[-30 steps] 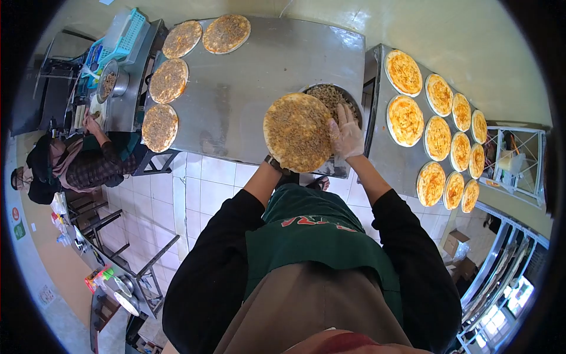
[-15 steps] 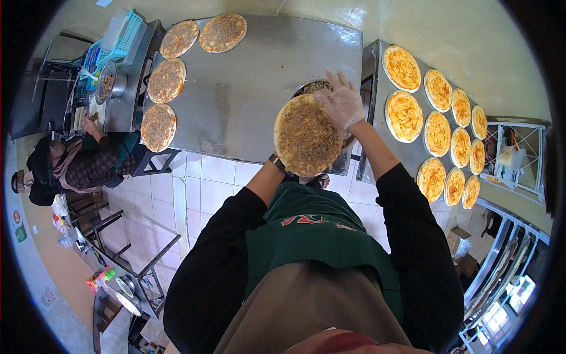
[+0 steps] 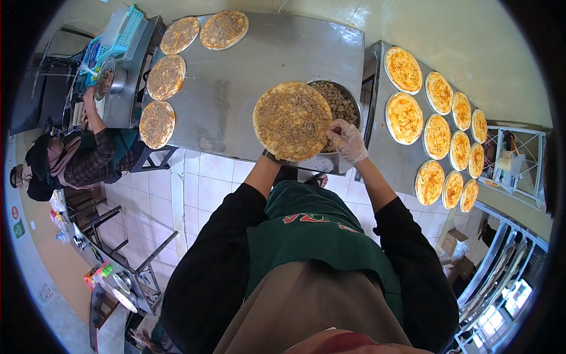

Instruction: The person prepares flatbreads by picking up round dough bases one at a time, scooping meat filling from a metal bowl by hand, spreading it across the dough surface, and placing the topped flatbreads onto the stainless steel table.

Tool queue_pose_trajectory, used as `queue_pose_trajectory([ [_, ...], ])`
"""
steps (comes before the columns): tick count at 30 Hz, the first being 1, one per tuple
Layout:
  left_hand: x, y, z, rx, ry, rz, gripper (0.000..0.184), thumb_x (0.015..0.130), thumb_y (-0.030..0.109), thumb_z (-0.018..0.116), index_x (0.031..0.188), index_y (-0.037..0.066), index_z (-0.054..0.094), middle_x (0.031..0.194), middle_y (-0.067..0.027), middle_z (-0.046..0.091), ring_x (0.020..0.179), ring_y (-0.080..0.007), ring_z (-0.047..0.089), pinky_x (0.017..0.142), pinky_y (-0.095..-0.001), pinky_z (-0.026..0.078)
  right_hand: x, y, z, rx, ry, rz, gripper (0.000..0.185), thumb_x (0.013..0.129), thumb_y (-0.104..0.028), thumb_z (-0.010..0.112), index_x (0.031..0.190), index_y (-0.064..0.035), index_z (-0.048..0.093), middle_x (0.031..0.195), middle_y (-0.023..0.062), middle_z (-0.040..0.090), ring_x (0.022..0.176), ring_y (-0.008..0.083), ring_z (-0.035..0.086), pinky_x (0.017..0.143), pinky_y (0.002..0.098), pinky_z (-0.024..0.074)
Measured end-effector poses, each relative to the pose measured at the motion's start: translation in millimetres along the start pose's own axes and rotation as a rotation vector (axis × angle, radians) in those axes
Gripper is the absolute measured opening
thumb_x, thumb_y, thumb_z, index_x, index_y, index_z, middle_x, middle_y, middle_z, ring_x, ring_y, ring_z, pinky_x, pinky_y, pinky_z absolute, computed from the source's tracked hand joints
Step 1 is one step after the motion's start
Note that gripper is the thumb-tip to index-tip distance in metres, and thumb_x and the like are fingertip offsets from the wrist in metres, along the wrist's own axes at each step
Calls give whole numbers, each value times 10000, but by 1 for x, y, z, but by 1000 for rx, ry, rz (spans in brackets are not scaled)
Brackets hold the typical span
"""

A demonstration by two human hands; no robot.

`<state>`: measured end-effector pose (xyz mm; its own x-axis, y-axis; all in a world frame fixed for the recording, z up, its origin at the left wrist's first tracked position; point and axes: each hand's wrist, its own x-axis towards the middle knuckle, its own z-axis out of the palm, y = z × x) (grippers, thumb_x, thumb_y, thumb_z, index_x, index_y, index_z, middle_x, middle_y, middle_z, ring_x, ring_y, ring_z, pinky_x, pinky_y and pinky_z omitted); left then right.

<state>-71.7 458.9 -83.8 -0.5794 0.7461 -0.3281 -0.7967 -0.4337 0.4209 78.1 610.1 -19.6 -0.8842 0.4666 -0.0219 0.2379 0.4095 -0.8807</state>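
Note:
A round flatbread (image 3: pixel 292 121) covered with crumbly brown topping is held up over the front edge of the metal table (image 3: pixel 253 71). My left hand (image 3: pixel 277 157) is beneath it, its fingers hidden by the bread. In a clear glove, my right hand (image 3: pixel 346 141) is at the bread's right edge with its fingers drawn together; whether they pinch anything is too small to tell. Partly behind the bread stands a metal bowl (image 3: pixel 358 112) of brown crumbled filling (image 3: pixel 337 101). Several topped flatbreads (image 3: pixel 166 76) lie along the table's left side.
Several rounds with orange sauce (image 3: pixel 404 118) lie on a second metal table (image 3: pixel 380 138) at the right. At the far left a co-worker (image 3: pixel 88 156) reaches toward another metal bowl (image 3: pixel 112 78), near a blue basket (image 3: pixel 127 35). Shelving stands at the lower right.
The held flatbread has moved left and slightly up, showing more of the bowl. My right hand has come down from over the bowl, its fingers now drawn together. The co-worker's arm has moved up.

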Motion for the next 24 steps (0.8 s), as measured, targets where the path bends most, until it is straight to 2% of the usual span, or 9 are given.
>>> queue_pose_trajectory([
  [4, 2, -11, -2, -1, 24, 53, 568, 953, 458, 355, 1402, 110, 371, 1435, -143, 402, 1300, -303, 420, 1051, -495, 392, 0, -28, -2, -42, 98, 39, 97, 800, -82, 661, 869, -44, 605, 760, 113, 612, 697, 270, 615, 642, 354, 483],
  [6, 2, -17, -3, 2, 42, 79, 575, 951, 465, 356, 1403, 110, 370, 1436, -142, 401, 1301, -303, 419, 1051, -495, 392, -2, -52, 3, -212, 83, -372, 138, 768, -80, 689, 880, -48, 616, 742, 95, 582, 664, 278, 593, 602, 360, 476],
  [8, 10, -15, -5, -2, 48, 101, 581, 949, 472, 358, 1403, 110, 368, 1437, -141, 400, 1301, -302, 418, 1050, -495, 392, -6, -81, 16, -202, 9, -413, 158, 744, -87, 696, 888, -91, 632, 778, 77, 578, 689, 286, 589, 597, 391, 476],
  [10, 10, -21, -4, -9, 46, 118, 587, 947, 479, 359, 1404, 110, 367, 1439, -140, 398, 1302, -302, 417, 1050, -494, 392, -5, -101, 28, -280, 18, -673, 163, 742, -131, 708, 891, -128, 640, 836, 67, 583, 706, 268, 588, 576, 406, 466],
  [13, 10, -28, -2, -17, 40, 146, 597, 945, 489, 361, 1405, 109, 365, 1440, -139, 396, 1304, -301, 416, 1050, -494, 392, 0, -86, 36, -441, -81, -730, 187, 720, -160, 711, 896, -154, 645, 861, 58, 575, 714, 261, 590, 570, 408, 466],
  [16, 18, -22, -5, -20, 41, 182, 607, 942, 500, 363, 1406, 109, 363, 1442, -138, 394, 1305, -300, 414, 1050, -493, 392, -3, -71, 30, -518, -55, -764, 188, 696, -156, 705, 871, -150, 637, 841, 58, 565, 720, 267, 589, 578, 401, 467],
  [20, 20, -15, -15, -32, 62, 243, 620, 938, 513, 365, 1407, 109, 360, 1445, -136, 391, 1306, -299, 412, 1050, -493, 392, -5, -55, 16, -432, -103, -686, 211, 671, -139, 710, 859, -136, 614, 840, 58, 559, 721, 271, 587, 596, 399, 470],
  [22, 20, -14, -18, -40, 74, 286, 626, 936, 520, 366, 1408, 109, 359, 1446, -135, 390, 1307, -299, 411, 1050, -492, 392, -6, -48, 11, -441, -33, -624, 235, 665, -126, 715, 862, -119, 588, 835, 70, 555, 707, 284, 581, 591, 400, 468],
  [24, 19, -4, -23, -47, 88, 341, 633, 934, 527, 368, 1408, 108, 358, 1447, -135, 389, 1308, -298, 410, 1050, -492, 392, -6, -43, 4, -449, 25, -627, 169, 678, -110, 686, 804, -116, 574, 831, 81, 583, 742, 292, 595, 641, 395, 486],
])
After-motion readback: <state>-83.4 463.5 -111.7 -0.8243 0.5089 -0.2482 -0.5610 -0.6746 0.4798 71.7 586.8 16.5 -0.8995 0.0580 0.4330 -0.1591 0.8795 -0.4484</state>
